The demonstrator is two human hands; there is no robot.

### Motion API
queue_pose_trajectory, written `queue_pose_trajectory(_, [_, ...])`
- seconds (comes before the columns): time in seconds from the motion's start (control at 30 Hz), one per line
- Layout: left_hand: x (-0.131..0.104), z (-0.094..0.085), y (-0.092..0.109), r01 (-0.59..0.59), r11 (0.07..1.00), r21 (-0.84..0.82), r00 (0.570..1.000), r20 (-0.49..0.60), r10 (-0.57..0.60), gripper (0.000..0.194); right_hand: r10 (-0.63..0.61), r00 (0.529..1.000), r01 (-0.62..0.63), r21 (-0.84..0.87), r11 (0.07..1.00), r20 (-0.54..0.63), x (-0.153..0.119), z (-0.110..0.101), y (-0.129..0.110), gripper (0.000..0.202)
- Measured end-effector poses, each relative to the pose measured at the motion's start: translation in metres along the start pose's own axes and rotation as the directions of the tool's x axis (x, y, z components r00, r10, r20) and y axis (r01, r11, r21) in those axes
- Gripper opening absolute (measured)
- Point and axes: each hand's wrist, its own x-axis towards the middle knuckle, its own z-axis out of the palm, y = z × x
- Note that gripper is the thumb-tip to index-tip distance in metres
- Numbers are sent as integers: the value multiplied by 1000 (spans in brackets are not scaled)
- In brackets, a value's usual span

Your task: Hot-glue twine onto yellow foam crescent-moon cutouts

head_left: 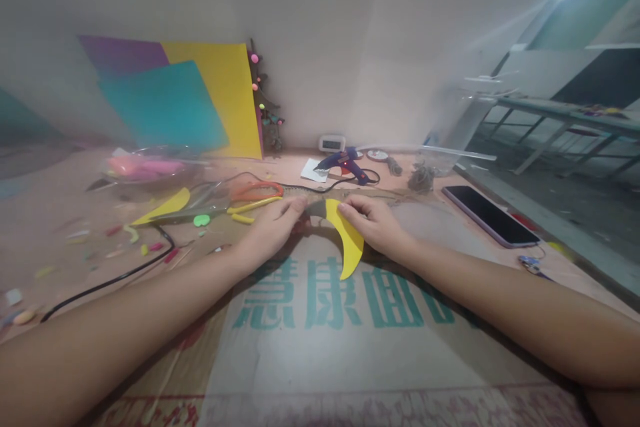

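Note:
Pinched in my right hand [375, 221] is a yellow crescent-shaped piece [353, 248], which looks like foam sheet or card. Its pointed end hangs down toward me. A dark grey piece [316, 209] meets its upper left edge; whether the two are joined I cannot tell. My left hand [280, 220] has thumb and fingers closed on the grey piece's left end. Just left of that hand are yellow-handled pliers [253, 205] and orange-handled scissors [257, 191]. Behind both hands, a dark blue glue gun [343, 160] with a red light rests near a white paper [315, 170].
A phone [490, 217] lies at the right. Colored sheets [165, 103] and a beaded twig [265, 100] stand against the white backboard. Foam scraps, another yellow piece [167, 207] and a black cord [115, 280] lie left. A small digital timer [332, 143] stands behind.

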Motion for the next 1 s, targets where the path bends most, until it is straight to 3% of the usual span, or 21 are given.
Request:
queue_pose_trajectory(0.23, [1, -3, 7, 42, 989, -145, 994, -98, -57, 35, 34, 998, -30, 66, 997, -54, 2, 0, 2, 31])
queue_pose_trajectory(0.63, [1, -7, 8, 86, 996, -31, 988, -126, -89, 31, 74, 996, -60, 236, 970, -49, 3, -3, -2, 33])
queue_pose_trajectory(0.8, [0, -8, 7, 73, 997, 6, 985, -158, -71, 29, 240, 966, -172, 464, 869, -91, 5, -4, 4, 31])
queue_pose_trajectory(0.9, [1, -6, 7, 56, 995, -84, 989, -129, -66, 29, 305, 946, -204, 536, 819, -106, 7, -5, 8, 33])
queue_pose_trajectory(1.0, [3, -3, 5, 64, 972, -226, 991, -103, -89, 34, 268, 961, -202, 481, 853, -72, 7, -5, 5, 34])
